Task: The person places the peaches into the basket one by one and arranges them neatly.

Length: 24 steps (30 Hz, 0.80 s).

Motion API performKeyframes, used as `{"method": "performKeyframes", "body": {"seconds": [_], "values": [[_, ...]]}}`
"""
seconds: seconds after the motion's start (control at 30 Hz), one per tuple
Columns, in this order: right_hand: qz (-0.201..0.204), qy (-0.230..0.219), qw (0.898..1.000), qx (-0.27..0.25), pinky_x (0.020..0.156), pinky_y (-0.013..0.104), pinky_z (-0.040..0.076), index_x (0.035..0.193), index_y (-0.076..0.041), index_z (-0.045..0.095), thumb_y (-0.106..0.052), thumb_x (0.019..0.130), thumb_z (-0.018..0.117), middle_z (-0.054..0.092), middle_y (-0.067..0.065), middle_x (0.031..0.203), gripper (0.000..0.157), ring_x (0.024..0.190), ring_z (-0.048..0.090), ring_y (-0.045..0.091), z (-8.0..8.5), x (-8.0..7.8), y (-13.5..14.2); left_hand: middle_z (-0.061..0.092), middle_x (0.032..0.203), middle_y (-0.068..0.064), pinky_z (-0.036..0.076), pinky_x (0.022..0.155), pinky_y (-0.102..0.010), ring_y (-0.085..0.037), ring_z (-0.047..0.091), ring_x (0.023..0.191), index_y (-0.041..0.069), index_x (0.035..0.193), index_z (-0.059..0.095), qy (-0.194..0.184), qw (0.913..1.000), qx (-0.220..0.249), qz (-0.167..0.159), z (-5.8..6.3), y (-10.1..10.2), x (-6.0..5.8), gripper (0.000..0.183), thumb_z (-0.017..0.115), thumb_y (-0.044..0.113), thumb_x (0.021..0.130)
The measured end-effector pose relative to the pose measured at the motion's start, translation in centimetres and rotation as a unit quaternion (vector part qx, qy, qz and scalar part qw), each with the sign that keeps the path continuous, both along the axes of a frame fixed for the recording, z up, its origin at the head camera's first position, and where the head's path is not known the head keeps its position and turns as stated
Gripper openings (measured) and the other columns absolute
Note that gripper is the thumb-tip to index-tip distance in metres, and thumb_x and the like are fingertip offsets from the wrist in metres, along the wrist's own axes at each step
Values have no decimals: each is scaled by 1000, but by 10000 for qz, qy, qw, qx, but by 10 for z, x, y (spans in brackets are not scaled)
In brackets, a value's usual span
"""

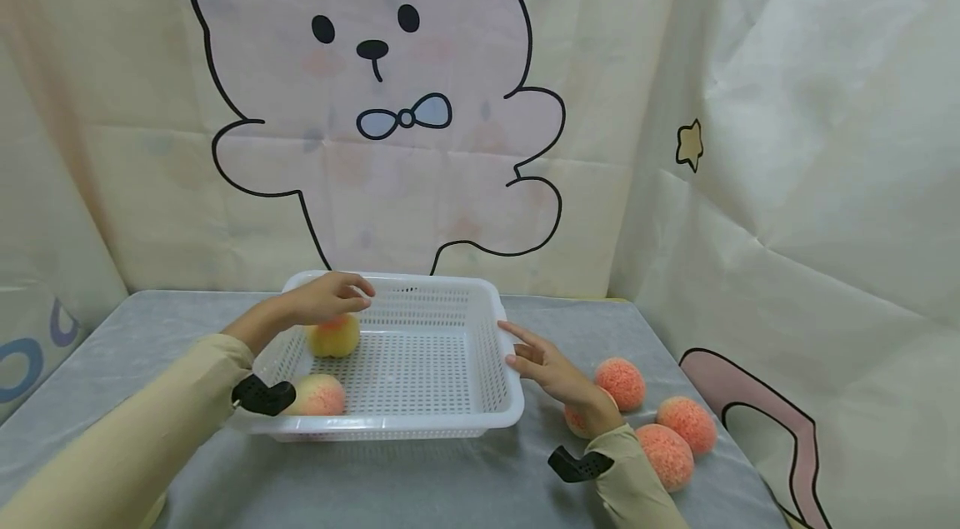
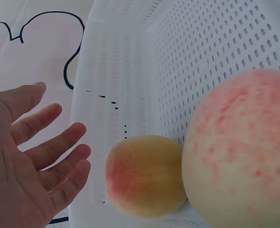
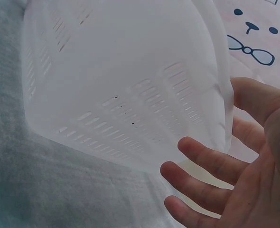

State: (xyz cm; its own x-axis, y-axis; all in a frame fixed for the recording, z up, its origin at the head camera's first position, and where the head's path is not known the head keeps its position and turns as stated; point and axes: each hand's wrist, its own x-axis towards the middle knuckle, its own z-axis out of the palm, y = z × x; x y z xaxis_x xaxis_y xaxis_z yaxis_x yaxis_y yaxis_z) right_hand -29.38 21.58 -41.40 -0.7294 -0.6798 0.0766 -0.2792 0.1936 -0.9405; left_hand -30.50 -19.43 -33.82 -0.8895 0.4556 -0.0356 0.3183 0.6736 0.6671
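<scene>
A white plastic basket [image 1: 416, 422] with slotted walls stands on the table. In it are a yellow peach with a red blush [image 1: 332, 337] and a pale peach with pink speckles [image 1: 318, 396], both on the left side. My left hand [image 1: 328, 298] hovers over the basket's left part, just above the yellow peach in the head view. Its fingers are loosely spread and hold nothing in the left wrist view. At the basket's right rim is my right hand [image 1: 551, 364], thumb and index finger touching the rim. Its other fingers stretch loosely beside the outer wall [image 3: 130, 109].
Several coral, rough-textured balls [image 1: 621, 383] lie on the grey-covered table [image 1: 390, 487] right of the basket, one partly hidden behind my right wrist. Behind the table hangs a curtain [image 1: 450, 196] printed with a cartoon bear.
</scene>
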Motion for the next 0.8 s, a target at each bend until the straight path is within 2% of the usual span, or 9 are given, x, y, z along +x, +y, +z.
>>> {"method": "performKeyframes", "body": {"seconds": [0.13,0.3,0.6,0.8], "values": [[3,-29,10000,-9,109,51,48,163,-10,18,-19,107,49,43,30,153,64,128,60,20,1,1,-1,60,138,-26,47,107,-59,-47,53,132,2,131,59,13,9999,-6,129,2,-6,4,37,55,27,105],[28,-74,10000,-53,108,51,48,163,-9,18,-21,107,50,42,30,154,65,130,59,25,4,2,-3,58,141,-27,47,106,-59,-47,53,133,1,133,57,-51,9999,71,128,2,-14,8,39,53,28,105],[4,-137,9998,-122,104,41,52,162,-9,18,-20,107,50,43,31,153,65,124,61,13,4,0,-3,56,143,-28,48,105,-60,-47,52,133,1,137,55,-178,9997,87,123,9,-32,15,44,52,31,105],[-44,-213,9997,-69,106,45,50,162,-10,18,-21,107,51,42,30,154,65,125,61,17,6,0,-3,55,143,-29,51,101,-59,-47,53,132,3,136,56,-101,9996,151,226,14,-43,20,42,54,32,105]]}}
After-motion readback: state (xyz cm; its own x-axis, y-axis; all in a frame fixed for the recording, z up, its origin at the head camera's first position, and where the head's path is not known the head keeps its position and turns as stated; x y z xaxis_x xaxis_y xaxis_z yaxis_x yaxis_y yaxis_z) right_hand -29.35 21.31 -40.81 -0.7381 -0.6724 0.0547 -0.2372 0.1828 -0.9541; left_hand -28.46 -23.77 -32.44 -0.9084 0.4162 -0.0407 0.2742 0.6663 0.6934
